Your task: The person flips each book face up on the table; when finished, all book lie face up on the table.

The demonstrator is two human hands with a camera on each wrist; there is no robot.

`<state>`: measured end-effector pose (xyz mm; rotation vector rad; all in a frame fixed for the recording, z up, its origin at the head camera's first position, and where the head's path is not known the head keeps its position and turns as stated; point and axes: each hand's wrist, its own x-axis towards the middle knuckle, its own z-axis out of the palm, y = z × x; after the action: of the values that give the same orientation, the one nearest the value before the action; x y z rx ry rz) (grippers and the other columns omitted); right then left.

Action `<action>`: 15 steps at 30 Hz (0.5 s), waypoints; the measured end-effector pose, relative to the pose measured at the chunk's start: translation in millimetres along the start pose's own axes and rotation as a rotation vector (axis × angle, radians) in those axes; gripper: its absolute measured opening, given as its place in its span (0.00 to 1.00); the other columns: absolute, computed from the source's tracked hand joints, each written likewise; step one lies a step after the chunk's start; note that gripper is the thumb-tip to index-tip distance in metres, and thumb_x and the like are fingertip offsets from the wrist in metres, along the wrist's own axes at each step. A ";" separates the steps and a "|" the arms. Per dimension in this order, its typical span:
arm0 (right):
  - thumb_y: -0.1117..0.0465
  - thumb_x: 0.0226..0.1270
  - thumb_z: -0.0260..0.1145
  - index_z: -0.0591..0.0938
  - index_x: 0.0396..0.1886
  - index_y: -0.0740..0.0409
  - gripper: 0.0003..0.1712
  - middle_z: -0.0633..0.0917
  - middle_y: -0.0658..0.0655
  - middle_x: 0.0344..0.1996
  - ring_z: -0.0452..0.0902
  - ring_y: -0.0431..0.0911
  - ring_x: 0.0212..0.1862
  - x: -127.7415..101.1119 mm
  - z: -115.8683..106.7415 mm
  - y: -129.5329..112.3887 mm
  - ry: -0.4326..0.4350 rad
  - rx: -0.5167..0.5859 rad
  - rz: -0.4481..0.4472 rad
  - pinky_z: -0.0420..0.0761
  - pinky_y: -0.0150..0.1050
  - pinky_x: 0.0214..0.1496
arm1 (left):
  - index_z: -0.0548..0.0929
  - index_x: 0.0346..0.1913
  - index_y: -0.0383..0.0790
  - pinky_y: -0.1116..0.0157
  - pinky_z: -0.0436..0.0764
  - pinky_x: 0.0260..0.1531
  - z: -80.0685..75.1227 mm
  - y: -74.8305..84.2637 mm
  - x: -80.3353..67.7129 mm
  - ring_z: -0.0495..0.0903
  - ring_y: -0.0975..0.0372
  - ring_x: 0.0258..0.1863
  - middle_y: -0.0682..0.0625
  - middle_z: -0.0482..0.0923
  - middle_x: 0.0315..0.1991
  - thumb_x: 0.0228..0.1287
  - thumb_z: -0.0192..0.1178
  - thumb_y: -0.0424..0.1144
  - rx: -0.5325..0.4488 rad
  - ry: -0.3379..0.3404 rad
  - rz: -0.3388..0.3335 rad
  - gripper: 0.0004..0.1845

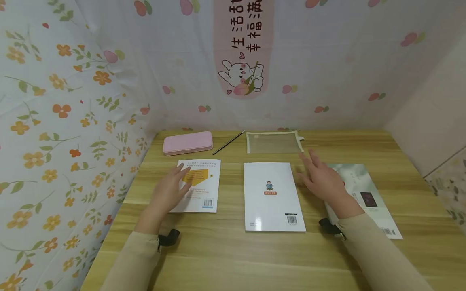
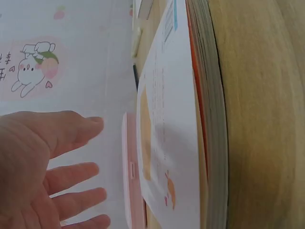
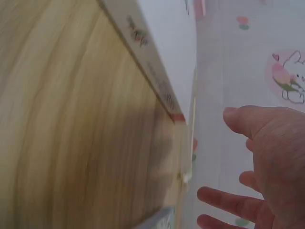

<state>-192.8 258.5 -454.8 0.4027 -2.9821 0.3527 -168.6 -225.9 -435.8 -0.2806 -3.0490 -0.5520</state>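
My left hand [image 1: 169, 188], fingers spread and holding nothing, hovers over the left edge of a white book with an orange patch [image 1: 198, 198]. In the left wrist view that book's page edges [image 2: 212, 114] face the camera, with the fingers off to one side. My right hand [image 1: 322, 178] is held with fingers apart between a white book with a small cartoon figure [image 1: 269, 210] and a pale green book [image 1: 358, 182], partly covering the green one. The right wrist view shows the thumb and fingers empty beside the middle book's spine [image 3: 147, 62].
Along the back of the wooden table [image 1: 225, 258] lie a pink pencil case [image 1: 187, 142], a thin dark stick [image 1: 228, 142] and a mesh zip pouch [image 1: 274, 143]. A printed cloth [image 1: 309, 52] hangs behind and a flowered one [image 1: 65, 133] at the left.
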 end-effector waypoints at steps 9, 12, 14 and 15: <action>0.50 0.74 0.66 0.73 0.74 0.57 0.34 0.60 0.64 0.81 0.64 0.69 0.75 26.0 17.1 -34.4 0.015 0.220 -0.015 0.75 0.66 0.64 | 0.79 0.68 0.38 0.39 0.72 0.66 0.5 -10.8 -8.5 0.70 0.37 0.69 0.34 0.72 0.72 0.64 0.69 0.36 -0.030 -0.005 -0.042 0.29; 0.52 0.74 0.68 0.74 0.73 0.58 0.32 0.62 0.62 0.80 0.68 0.65 0.74 36.3 21.7 -47.3 -0.010 0.290 -0.002 0.74 0.65 0.67 | 0.79 0.68 0.36 0.39 0.71 0.67 1.0 -14.5 -9.6 0.69 0.37 0.70 0.33 0.72 0.71 0.63 0.69 0.36 -0.033 -0.024 -0.055 0.29; 0.54 0.73 0.68 0.76 0.71 0.59 0.31 0.66 0.61 0.78 0.74 0.62 0.69 43.5 23.0 -56.4 -0.026 0.336 -0.010 0.76 0.62 0.66 | 0.80 0.67 0.36 0.39 0.70 0.67 1.3 -16.2 -10.1 0.68 0.37 0.70 0.33 0.72 0.70 0.63 0.69 0.36 -0.042 -0.041 -0.076 0.28; 0.54 0.72 0.69 0.77 0.70 0.59 0.30 0.68 0.61 0.77 0.77 0.61 0.66 47.2 23.7 -60.7 -0.036 0.359 -0.018 0.77 0.61 0.65 | 0.80 0.66 0.36 0.38 0.70 0.68 1.9 -17.3 -10.1 0.68 0.37 0.71 0.33 0.72 0.70 0.62 0.69 0.35 -0.042 -0.047 -0.083 0.28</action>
<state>-223.3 184.2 -458.1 0.4709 -2.9441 0.8924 -161.8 -242.9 -444.2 -0.1720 -3.1095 -0.6233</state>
